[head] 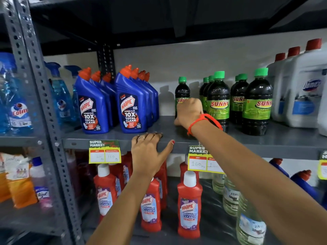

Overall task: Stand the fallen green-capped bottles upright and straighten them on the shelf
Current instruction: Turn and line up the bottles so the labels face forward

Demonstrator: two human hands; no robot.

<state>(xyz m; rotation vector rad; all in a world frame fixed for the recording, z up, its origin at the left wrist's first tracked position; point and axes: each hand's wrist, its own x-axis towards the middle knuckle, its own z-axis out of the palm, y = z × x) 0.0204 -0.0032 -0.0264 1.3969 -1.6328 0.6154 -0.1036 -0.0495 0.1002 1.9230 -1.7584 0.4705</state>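
Several dark green-capped bottles with green SUNNY labels stand upright on the grey middle shelf (166,129). One bottle (182,89) stands alone to the left of the others, and my right hand (188,113) is wrapped around its lower half. Two rows stand to its right, fronted by a bottle (218,103) and a larger-looking one (257,103). My left hand (148,152) rests flat on the shelf's front edge, fingers spread, holding nothing. No green-capped bottle lies on its side in view.
Blue Harpic bottles (131,103) stand left of the gap. White jugs with red caps (299,92) stand at the right. Price tags (104,152) hang from the shelf edge. Red Harpic bottles (189,206) and clear bottles fill the shelf below. A perforated steel post (40,103) rises at left.
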